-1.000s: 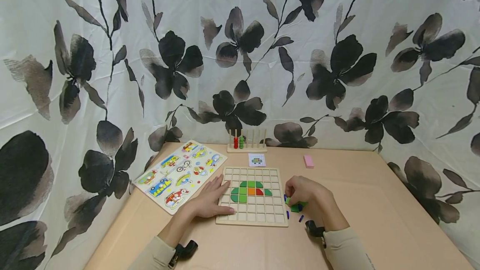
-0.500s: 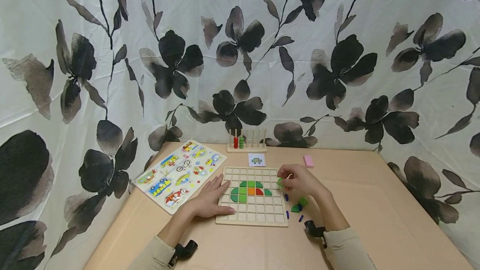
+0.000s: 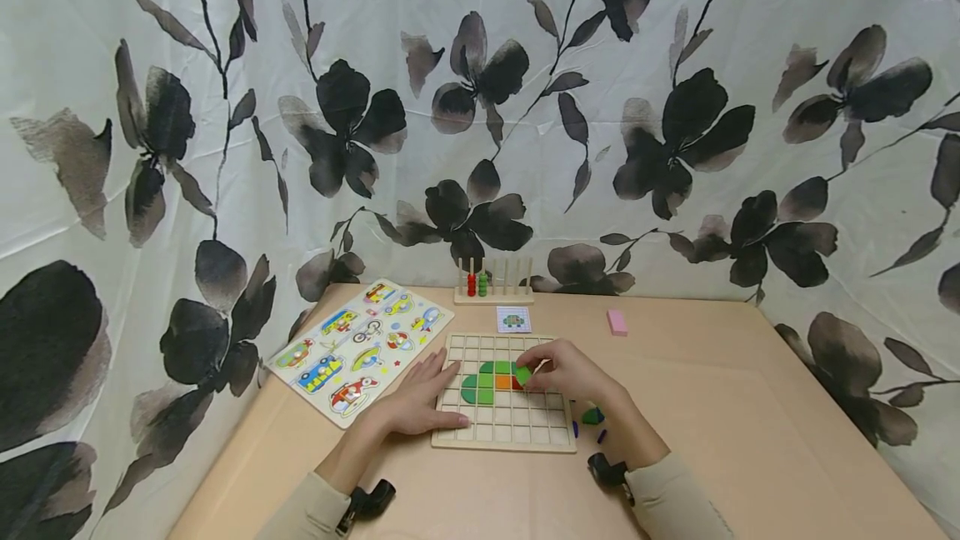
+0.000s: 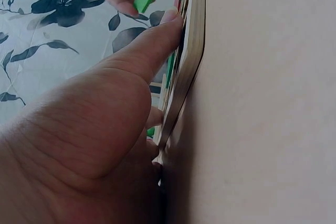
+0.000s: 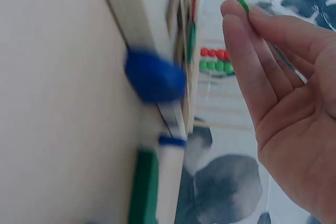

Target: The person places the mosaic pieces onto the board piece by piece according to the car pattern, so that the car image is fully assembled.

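Note:
My right hand (image 3: 562,372) pinches a small green piece (image 3: 522,374) between thumb and fingertips, over the upper right of the wooden grid board (image 3: 502,435). In the left wrist view this green piece (image 4: 144,1) looks angular and apart from the board. My left hand (image 3: 415,401) lies spread along the board's left side, its thumb on the lower left edge. Green tiles (image 3: 485,397) and an orange tile (image 3: 501,382) sit in the grid's middle; a red one (image 3: 516,384) is partly covered by the right fingers.
Loose green (image 3: 592,416) and blue pieces (image 3: 602,436) lie right of the board. Behind it are a pattern card (image 3: 513,320) and a peg rack (image 3: 493,301) with red and green beads. A vehicle picture board (image 3: 352,361) lies left, a pink block (image 3: 617,322) back right.
My right hand has picked a green piece from the loose pieces at the right and carried it left, over the grid. The left hand stays on the board's edge.

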### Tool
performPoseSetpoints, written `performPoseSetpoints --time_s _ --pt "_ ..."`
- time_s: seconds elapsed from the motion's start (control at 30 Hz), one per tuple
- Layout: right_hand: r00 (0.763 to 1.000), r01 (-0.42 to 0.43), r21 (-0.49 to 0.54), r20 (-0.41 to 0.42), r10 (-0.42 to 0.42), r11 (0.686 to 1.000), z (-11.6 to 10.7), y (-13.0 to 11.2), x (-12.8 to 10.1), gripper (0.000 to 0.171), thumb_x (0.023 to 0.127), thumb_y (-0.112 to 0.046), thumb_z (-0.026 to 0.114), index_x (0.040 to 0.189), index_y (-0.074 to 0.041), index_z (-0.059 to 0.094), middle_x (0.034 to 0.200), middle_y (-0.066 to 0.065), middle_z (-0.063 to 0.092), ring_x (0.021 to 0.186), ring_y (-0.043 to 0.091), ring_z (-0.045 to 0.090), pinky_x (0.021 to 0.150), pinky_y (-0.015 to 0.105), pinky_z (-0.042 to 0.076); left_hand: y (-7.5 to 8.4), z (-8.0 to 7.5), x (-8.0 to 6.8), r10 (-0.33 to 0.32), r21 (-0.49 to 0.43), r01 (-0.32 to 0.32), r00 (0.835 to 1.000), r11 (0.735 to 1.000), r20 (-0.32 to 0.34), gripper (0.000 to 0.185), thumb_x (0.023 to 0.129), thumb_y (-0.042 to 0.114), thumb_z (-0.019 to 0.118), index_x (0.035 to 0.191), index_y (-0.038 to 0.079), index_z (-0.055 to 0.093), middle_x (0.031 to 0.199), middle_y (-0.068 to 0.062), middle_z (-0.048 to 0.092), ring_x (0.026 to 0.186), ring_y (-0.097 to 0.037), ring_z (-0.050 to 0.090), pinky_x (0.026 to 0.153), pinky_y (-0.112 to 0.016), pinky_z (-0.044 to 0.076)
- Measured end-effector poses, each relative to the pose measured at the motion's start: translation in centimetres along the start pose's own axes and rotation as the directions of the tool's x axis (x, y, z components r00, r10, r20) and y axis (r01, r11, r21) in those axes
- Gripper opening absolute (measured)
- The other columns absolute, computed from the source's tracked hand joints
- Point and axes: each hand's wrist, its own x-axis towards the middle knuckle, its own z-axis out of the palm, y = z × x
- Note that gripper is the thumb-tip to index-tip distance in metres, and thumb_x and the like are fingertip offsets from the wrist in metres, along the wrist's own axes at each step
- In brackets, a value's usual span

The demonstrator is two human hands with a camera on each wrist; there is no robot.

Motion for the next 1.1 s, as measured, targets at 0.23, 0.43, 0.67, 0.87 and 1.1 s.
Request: performPoseSetpoints --time_s 0.23,0.43,0.67,0.87,1.1 --pt "0.999 0.008 -0.089 0.037 -0.004 0.996 1.8 -0.6 1.1 0.023 0.087 -0.009 0.085 0.108 -0.008 0.079 0.084 -0.003 0.069 0.077 0.012 0.059 0.067 0.023 0.052 0.1 0.0 0.1 -0.003 0.009 0.003 1.000 1.000 0.000 0.101 0.091 0.065 0.069 0.166 0.011 0.027 0.175 -0.021 0.004 0.163 -0.040 0.002 0.132 -0.056 0.003" --pt "0.994 0.053 -0.158 0.106 -0.037 0.986 2.9 -0.7 1.9 0.019 0.086 -0.010 0.085 0.104 -0.007 0.078 0.075 -0.006 0.065 0.068 0.006 0.056 0.060 0.020 0.049 0.0 0.0 0.2 0.002 0.022 -0.001 1.000 1.000 -0.002 0.101 0.091 0.066 0.068 0.166 0.012 0.027 0.175 -0.021 0.005 0.163 -0.039 0.002 0.132 -0.056 0.004" --pt "0.993 0.041 -0.185 0.112 -0.020 0.982 3.2 -0.6 1.9 0.017 0.087 -0.013 0.085 0.102 -0.009 0.076 0.072 -0.005 0.062 0.064 0.005 0.052 0.056 0.019 0.043 -0.1 0.1 0.2 0.001 0.009 -0.001 1.000 1.000 0.000 0.101 0.091 0.066 0.069 0.166 0.011 0.027 0.175 -0.021 0.004 0.163 -0.039 0.002 0.132 -0.056 0.003" --pt "0.993 -0.013 -0.178 0.114 0.034 0.984 3.3 -0.4 1.9 0.017 0.088 -0.014 0.085 0.099 -0.012 0.073 0.073 -0.005 0.060 0.065 0.007 0.052 0.058 0.020 0.043 -0.2 0.2 0.2 -0.007 0.007 0.007 1.000 1.000 0.003 0.102 0.091 0.065 0.069 0.166 0.011 0.027 0.175 -0.021 0.004 0.163 -0.039 0.002 0.132 -0.056 0.003" --pt "0.992 -0.021 -0.219 0.120 0.048 0.976 3.5 -0.7 2.2 0.021 0.087 -0.015 0.085 0.100 -0.011 0.070 0.072 -0.007 0.059 0.065 0.006 0.051 0.060 0.021 0.043 -0.1 0.1 0.2 -0.004 0.006 0.004 1.000 1.000 0.002 0.101 0.091 0.065 0.069 0.166 0.011 0.028 0.175 -0.021 0.004 0.163 -0.039 0.002 0.132 -0.057 0.003"
